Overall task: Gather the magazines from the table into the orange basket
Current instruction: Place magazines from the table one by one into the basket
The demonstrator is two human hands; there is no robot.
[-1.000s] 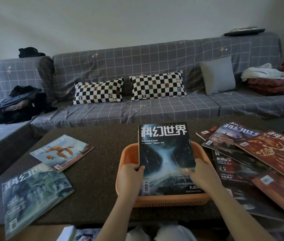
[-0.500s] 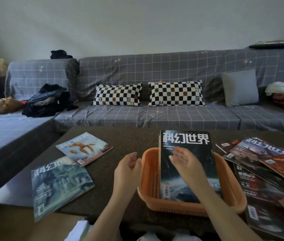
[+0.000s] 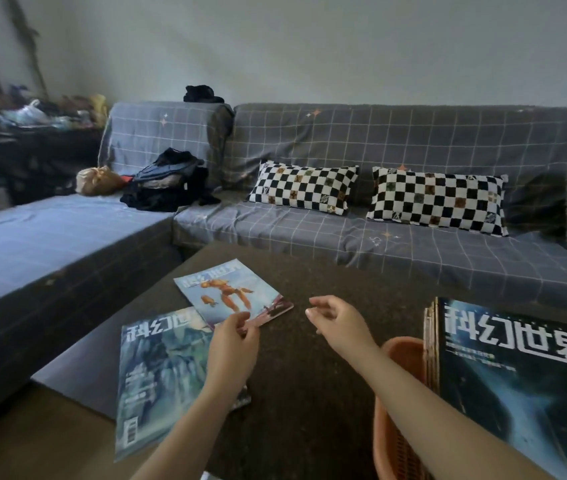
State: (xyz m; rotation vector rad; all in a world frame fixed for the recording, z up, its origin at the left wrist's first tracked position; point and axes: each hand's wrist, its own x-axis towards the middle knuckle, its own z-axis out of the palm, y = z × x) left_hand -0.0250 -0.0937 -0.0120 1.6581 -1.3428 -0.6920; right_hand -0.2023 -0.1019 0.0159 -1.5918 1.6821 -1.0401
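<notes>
Grey checked sofa [image 3: 379, 237] fills the background, and in front of it lies the dark speckled stone surface [image 3: 310, 375] that carries the task's things. Taking the orange plastic basket [image 3: 396, 410] at the right edge as the landmark: a stack of glossy magazines stands in it, topped by a dark blue space-cover magazine [image 3: 517, 393] that juts out over the basket's far rim, so part of the gathering looks done. Well to the left of the basket, a pale blue-green magazine [image 3: 161, 375] lies flat, overhanging the near edge of the surface. Just beyond it, and also left of the basket, lies a light blue magazine with an orange robot on its cover [image 3: 230, 292], partly overlapping the blue-green one. These two, at least, are left to collect; whether more lie to the right of the basket cannot be told. The left hand [image 3: 233, 344] pinches the near edge of the robot-cover magazine. The right hand [image 3: 337, 320], between that magazine and the basket, hovers loosely curled and holds nothing.
</notes>
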